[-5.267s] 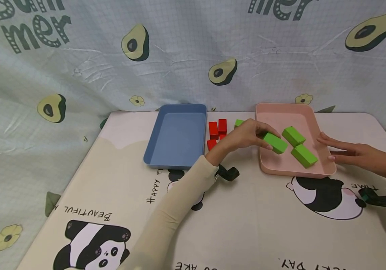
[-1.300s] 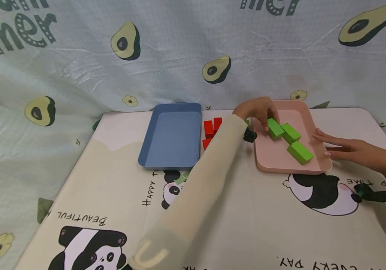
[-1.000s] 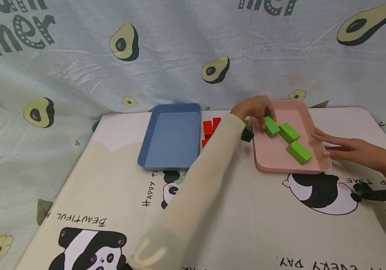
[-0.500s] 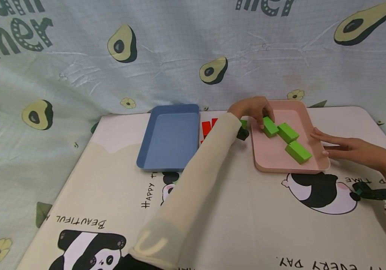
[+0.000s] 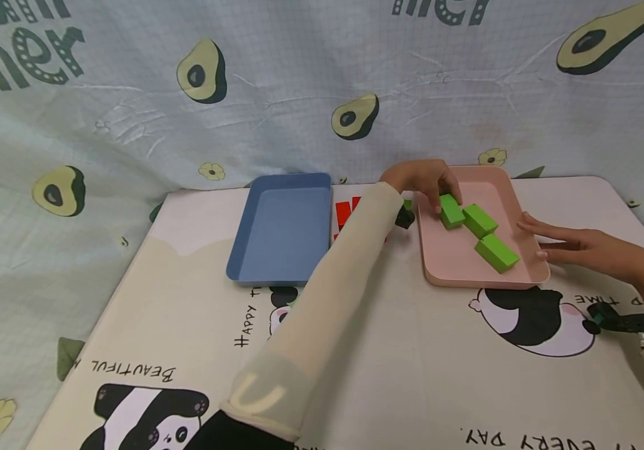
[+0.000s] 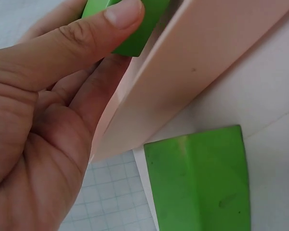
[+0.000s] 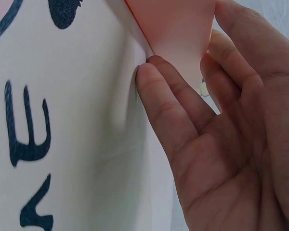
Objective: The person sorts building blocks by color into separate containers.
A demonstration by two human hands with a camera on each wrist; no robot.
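My left hand (image 5: 426, 180) reaches over the left wall of the pink tray (image 5: 433, 275) and pinches a green block (image 5: 451, 212) between thumb and fingers, as the left wrist view also shows. Two more green blocks, one nearer the middle (image 5: 480, 220) and one nearer the front (image 5: 497, 252), lie in the same tray. Outside the tray, close by its wall, stands another green block (image 6: 197, 178), mostly hidden by the left wrist in the head view. My right hand (image 5: 586, 250) rests its straight fingertips against the tray's right wall.
A blue tray (image 5: 282, 278) lies to the left. Between the trays are several red blocks (image 5: 343, 213), partly covered by my left sleeve (image 5: 327, 312). A patterned cloth (image 5: 277, 75) hangs behind the table, whose mat (image 5: 412, 375) bears printed pandas.
Over the earlier frames my left hand shifted a green block toward the back left of the pink tray. Lately the hand and block have barely moved. The right hand stays at the tray wall.
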